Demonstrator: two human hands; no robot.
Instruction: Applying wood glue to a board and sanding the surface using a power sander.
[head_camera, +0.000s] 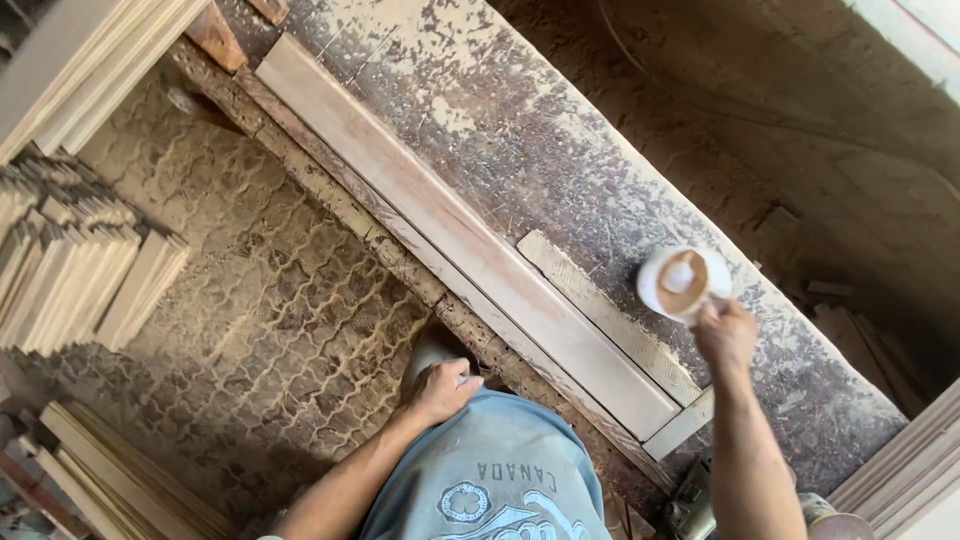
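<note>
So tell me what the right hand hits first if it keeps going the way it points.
The right hand already holds a white cup; beyond that, probably the speckled bench, though depth is unclear.
</note>
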